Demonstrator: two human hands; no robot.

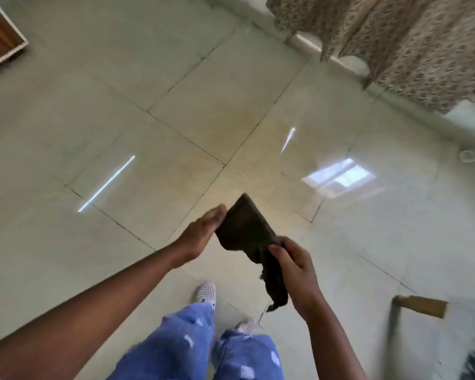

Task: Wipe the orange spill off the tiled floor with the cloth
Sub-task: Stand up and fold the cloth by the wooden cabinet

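Observation:
A dark brown cloth hangs in the air in front of me, above the pale tiled floor. My right hand pinches its lower right part, and a ragged tail droops below that hand. My left hand lies flat against the cloth's left edge with its fingers straight. A faint orange-yellow smear tints the tiles around the grout crossing ahead of the cloth. I am standing; my blue trousers and white slippers show below.
Patterned curtains hang along the wall at the upper right. A wooden furniture corner sits at the upper left. A wooden leg or handle and dark blurred stuff lie at the lower right. Window glare shines on the tiles.

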